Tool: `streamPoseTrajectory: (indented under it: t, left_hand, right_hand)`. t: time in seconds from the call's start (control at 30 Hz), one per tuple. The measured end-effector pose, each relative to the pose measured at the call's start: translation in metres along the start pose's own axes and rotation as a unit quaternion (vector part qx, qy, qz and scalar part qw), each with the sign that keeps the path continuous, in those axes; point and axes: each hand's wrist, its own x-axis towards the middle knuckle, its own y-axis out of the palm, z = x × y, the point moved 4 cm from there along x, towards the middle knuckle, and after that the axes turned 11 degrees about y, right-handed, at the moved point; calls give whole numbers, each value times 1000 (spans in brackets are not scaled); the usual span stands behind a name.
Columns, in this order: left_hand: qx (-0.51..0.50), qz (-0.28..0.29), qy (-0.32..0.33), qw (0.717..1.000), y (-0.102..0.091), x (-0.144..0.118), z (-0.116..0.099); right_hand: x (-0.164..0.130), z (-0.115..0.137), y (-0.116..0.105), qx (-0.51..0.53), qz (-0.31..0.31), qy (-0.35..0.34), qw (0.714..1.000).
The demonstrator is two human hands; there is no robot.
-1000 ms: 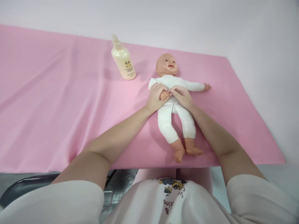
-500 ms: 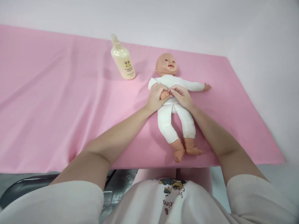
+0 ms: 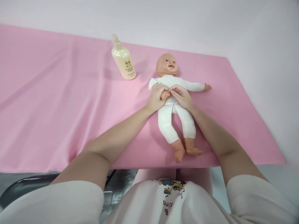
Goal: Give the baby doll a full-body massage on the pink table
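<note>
A baby doll (image 3: pixel 164 124) with a white cloth body and bare plastic head, hands and feet lies on its back, head away from me. My left hand (image 3: pixel 156 98) is closed around the doll's bent arm, and the doll's small hand (image 3: pixel 165 95) pokes out by my thumb. From the other side my right hand (image 3: pixel 182 97) reaches over the belly, its fingers curled and its fingertips at the doll's small fingers. Exactly what those fingertips pinch is partly hidden. The doll's other arm (image 3: pixel 193 86) stretches out to the right on the cloth.
Pink cloth (image 3: pixel 58 102) covers the table, with folds on the left. Beyond my left hand stands a pale yellow pump bottle (image 3: pixel 123 62). A black chair (image 3: pixel 25 188) is below the table edge at the lower left. A white wall (image 3: pixel 151 21) rises behind.
</note>
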Motion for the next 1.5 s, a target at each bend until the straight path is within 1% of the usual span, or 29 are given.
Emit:
streamPoseTrajectory:
  t: [0.27, 0.53, 0.87, 1.03, 1.2, 1.5]
  left_hand:
    - [-2, -5, 2, 1000, -3, 1, -3]
    - [6, 10, -10, 1000, -1, 2, 0]
    - [2, 5, -9, 1000, -4, 1, -5]
    - [8, 5, -12, 1000, -1, 0, -1]
    - [0, -12, 21, 1000, 1, -1, 2]
    - [0, -16, 25, 1000, -2, 0, -1]
  right_hand:
    - [-1, 4, -1, -13, 1, 7, 1000]
    - [-2, 8, -1, -27, -10, 2, 1000]
    - [-2, 5, 0, -11, -13, 4, 1000]
    - [-2, 3, 0, -7, -11, 11, 1000]
    - [-2, 1, 1, 6, -16, 7, 1000]
    - [-1, -1, 1, 10, -6, -8, 1000]
